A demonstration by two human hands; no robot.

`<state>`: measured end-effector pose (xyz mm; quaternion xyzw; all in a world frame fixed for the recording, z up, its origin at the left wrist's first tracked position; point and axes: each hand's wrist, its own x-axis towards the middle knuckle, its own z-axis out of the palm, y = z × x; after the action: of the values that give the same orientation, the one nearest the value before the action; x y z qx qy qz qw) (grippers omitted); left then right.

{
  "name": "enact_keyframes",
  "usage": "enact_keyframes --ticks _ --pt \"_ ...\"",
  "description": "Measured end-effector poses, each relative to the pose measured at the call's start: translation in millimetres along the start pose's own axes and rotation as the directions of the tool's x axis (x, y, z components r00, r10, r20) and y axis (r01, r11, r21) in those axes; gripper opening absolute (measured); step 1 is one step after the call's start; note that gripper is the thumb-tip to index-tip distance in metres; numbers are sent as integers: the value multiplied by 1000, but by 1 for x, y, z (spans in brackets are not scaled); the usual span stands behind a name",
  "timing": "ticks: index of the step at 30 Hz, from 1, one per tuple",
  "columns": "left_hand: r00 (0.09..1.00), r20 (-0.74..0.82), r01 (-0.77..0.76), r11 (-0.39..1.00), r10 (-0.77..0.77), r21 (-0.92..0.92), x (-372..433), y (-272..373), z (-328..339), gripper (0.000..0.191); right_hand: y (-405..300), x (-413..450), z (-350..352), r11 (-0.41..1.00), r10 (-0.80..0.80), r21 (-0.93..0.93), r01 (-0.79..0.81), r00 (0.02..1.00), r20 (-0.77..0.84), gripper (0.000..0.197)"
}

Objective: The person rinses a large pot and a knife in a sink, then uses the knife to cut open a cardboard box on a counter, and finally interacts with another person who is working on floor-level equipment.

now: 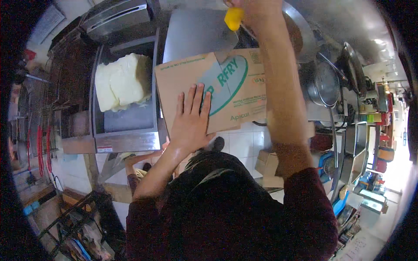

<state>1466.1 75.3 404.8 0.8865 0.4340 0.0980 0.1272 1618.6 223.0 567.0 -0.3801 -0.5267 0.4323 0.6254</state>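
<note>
My left hand (192, 120) lies flat on a brown cardboard carton (248, 101), fingers spread over its green-and-white print. The carton bears the Apical maker's name and sits near the edge of a metal worktop. My right arm reaches across the carton's right side. At the top edge of the view is my right hand (253, 11), blurred and partly cut off. A yellow piece (234, 19), perhaps a tool handle, is against its fingers; whether it is gripped is unclear. To the left, a big pale block of solid fat (122, 81) stands in a dark metal fryer basin (130, 122).
A flat metal cover (196, 32) lies beyond the carton. Pans with long handles (323, 83) stand at the right. Another person's arm (140, 160) shows below the fryer. A smaller cardboard box (269, 166) is low on the right. Red cords (40, 150) hang at left.
</note>
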Motion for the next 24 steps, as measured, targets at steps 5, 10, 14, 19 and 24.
enact_keyframes --ticks 5,10,14,19,24 --pt "1000 18 -6 1000 6 -6 3 -1 1 99 44 -13 -11 952 -206 -245 183 976 -71 22" --pt "998 59 38 998 -36 -42 -4 -1 -4 100 27 -14 17 866 -310 -457 204 935 -172 18" --pt "999 33 22 998 -20 -65 6 -3 -4 100 71 -25 -3 880 -390 -343 329 913 -123 13" --pt "999 14 33 995 -31 -93 6 -5 -5 99 37 -41 -6 889 -324 -364 278 943 -73 12" --pt "998 29 58 995 -56 -86 4 -5 -5 98 53 -59 -13 841 -310 -501 206 942 -132 13"
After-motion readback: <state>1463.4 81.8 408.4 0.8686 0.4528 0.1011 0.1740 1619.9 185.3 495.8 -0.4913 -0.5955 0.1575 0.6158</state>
